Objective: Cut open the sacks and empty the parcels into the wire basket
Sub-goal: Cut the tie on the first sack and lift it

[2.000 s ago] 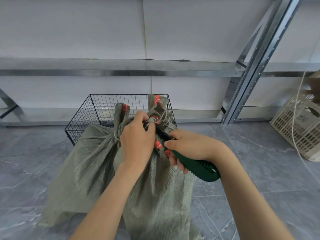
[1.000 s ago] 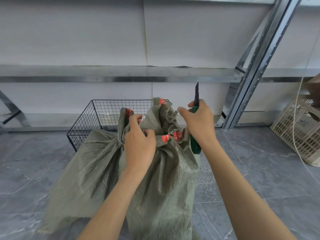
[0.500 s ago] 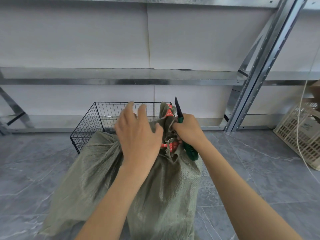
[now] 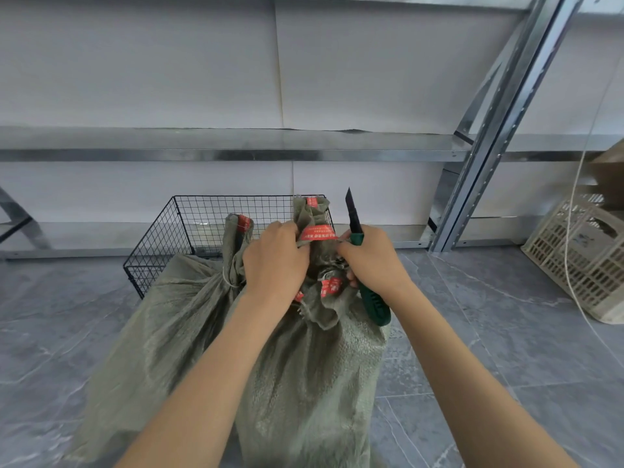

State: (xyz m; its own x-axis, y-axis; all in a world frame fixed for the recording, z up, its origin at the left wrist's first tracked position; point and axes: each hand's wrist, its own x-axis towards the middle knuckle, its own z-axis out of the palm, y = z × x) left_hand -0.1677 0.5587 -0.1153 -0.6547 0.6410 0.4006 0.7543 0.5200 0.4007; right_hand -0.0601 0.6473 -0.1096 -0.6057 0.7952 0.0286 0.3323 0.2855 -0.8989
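A grey-green woven sack [image 4: 304, 373] stands on the floor right in front of me, its neck bunched and marked with red printed bands. My left hand [image 4: 275, 261] grips the gathered cloth at the neck. My right hand [image 4: 369, 260] holds a green-handled utility knife [image 4: 371, 302] with its dark blade pointing up, and its fingers also touch the sack's mouth. A second, flatter sack [image 4: 162, 332] lies to the left, leaning against the black wire basket [image 4: 189, 228] behind. No parcels show; the sack contents are hidden.
Metal shelving [image 4: 236, 153] runs along the white wall behind the basket, with a slanted upright [image 4: 486, 153] at the right. A beige plastic crate [image 4: 580, 261] with a white cord sits at the far right on the grey tiled floor [image 4: 506, 332].
My left hand went from lying spread over the sack's top to gripping the neck cloth. My right hand, with the knife blade still up, has pulled the mouth slightly rightward.
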